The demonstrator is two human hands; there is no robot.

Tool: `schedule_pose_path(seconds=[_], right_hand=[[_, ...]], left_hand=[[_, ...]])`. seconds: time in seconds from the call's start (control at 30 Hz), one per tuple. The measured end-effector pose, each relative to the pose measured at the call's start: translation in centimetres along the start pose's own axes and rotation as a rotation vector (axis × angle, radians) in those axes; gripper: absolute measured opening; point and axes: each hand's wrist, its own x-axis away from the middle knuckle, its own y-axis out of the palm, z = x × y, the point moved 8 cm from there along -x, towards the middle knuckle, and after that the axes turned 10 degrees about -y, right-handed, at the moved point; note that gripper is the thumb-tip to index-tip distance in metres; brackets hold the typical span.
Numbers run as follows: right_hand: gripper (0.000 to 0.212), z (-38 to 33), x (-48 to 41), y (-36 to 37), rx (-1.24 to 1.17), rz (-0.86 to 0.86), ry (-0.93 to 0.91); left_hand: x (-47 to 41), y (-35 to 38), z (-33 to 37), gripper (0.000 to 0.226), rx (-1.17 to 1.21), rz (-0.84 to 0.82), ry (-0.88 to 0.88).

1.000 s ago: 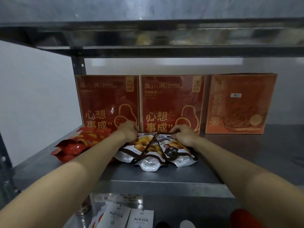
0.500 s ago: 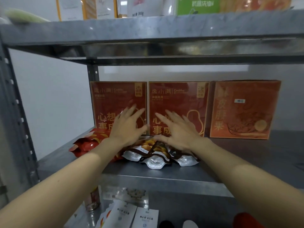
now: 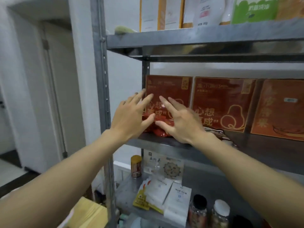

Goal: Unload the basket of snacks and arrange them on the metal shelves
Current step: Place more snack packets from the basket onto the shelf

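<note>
The metal shelf (image 3: 266, 147) is lined along its back with three red boxes (image 3: 169, 89) stood upright. The left hand (image 3: 131, 117) and right hand (image 3: 182, 122) are held flat with fingers spread, nothing gripped. Red snack packets (image 3: 157, 131) are laid at the shelf's left end, partly hidden by both hands.

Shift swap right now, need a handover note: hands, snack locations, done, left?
Left hand: open, fingers spread, empty, at the left end of the grey metal middle shelf.
Right hand: open, spread, empty, beside it.
Both are over the crinkly red snack bags lying there; contact unclear.
Brown-and-silver snack pouches lie just right, mostly hidden by the right wrist.
Three flat red boxes stand upright along the back.
Done: these snacks are shelved.
Left: probably tidying the red bags; basket is out of view, so its remaining contents cannot be told.
</note>
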Motion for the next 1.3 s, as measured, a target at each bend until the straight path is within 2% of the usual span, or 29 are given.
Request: schedule_pose_path(seconds=[0.23,0.47,0.67,0.93,1.07,1.3], right_hand=[[0.077,-16.9,-2.9,4.0,-0.116,0.083,-0.175],[0.076,-32.9,-5.6,9.5,-0.253,0.037,-0.313],[0.075,-42.5,-7.8,13.8,-0.392,-0.021,-0.443],[0.07,-50.6,-7.2,25.3,-0.554,-0.325,-0.646],[0.068,-52.2,-6.5,31.9,-0.617,-0.479,-0.63],[0.056,-54.0,-5.1,40.6,-0.587,-0.783,-0.638]], left_hand=[[9.0,-8.1,-13.3,0.065,-0.113,-0.002,-0.134],[18.5,-14.2,-26.6,0.065,-0.221,-0.033,-0.336],[24.7,-17.5,-35.1,0.065,-0.251,-0.02,-0.551],[32.2,-13.9,-42.1,0.064,-0.281,-0.087,-0.727],[35.3,-10.7,-45.3,0.068,-0.262,-0.16,-0.811],[39.1,-5.5,-50.4,0.07,-0.213,-0.275,-0.928]])
